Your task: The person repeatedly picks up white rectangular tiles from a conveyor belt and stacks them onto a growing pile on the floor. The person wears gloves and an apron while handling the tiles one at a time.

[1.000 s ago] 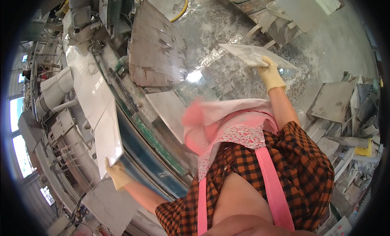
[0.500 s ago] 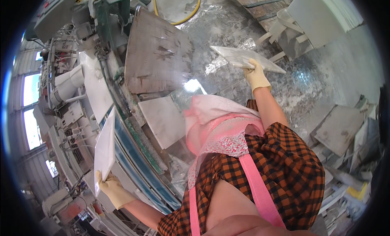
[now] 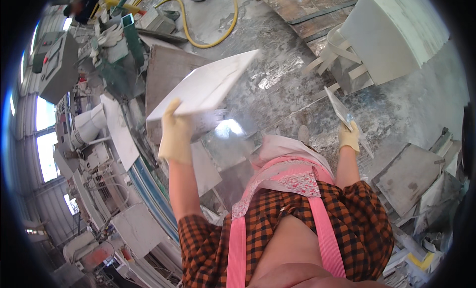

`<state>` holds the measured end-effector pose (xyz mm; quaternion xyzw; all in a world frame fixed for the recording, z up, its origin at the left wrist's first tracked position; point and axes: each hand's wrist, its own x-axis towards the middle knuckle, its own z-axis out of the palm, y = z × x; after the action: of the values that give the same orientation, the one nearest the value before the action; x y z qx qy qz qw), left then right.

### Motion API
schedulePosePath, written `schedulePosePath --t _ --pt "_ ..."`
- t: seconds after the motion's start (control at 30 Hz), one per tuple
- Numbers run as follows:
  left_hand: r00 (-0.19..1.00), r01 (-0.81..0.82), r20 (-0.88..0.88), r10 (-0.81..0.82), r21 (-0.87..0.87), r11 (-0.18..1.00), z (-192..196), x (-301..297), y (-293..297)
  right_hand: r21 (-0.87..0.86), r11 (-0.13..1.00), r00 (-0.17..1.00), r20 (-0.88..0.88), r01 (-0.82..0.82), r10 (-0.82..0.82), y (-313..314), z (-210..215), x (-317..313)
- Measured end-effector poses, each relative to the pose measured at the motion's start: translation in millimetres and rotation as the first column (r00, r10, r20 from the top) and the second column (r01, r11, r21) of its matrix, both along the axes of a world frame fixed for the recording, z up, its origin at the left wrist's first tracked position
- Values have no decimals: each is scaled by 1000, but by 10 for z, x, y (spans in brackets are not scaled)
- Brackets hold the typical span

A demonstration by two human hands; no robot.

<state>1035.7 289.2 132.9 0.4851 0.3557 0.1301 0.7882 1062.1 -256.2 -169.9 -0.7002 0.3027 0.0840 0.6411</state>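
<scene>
My left hand [image 3: 177, 131], in a cream rubber glove, grips the near edge of a white stone tile [image 3: 210, 84]. That tile is held up and tilted in front of a brown board [image 3: 171, 69]. Off to the right, my right hand [image 3: 349, 137], gloved alike, holds a second, greyish tile [image 3: 342, 109] by its edge. This one is seen nearly edge-on above the wet floor. The fingers of both hands are partly hidden behind the tiles.
Along the left runs a machine with a blue conveyor belt [image 3: 153, 196] and a white tile [image 3: 120, 131] on it. A stack of large white slabs [image 3: 396, 35] stands at upper right. Grey slabs [image 3: 409, 176] lean at right. A yellow hose [image 3: 186, 27] curls across the floor.
My left hand has swung from beside the conveyor up to the front with its tile. My right hand has moved right and nearer, turning its tile steeply. My body has turned away from the machine.
</scene>
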Motion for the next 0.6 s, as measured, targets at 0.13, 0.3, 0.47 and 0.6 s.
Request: schedulePosePath --t 0.13,0.3,0.47,0.6 --pt "908 394 -39 -416 411 822 -447 1301 -199 -47 980 967 -161 193 -198 -661 -2 -190" --pt "996 -3 -77 -34 -441 897 -716 2812 -212 -281 877 842 -278 389 -463 -969 473 -617" --pt "902 429 57 -428 -223 875 -1291 4113 418 -761 615 597 -399 208 -696 -318 1138 -734" --pt "591 768 -164 -790 413 489 -1658 5111 1045 -890 452 475 -423 -58 -772 621 1709 -511"
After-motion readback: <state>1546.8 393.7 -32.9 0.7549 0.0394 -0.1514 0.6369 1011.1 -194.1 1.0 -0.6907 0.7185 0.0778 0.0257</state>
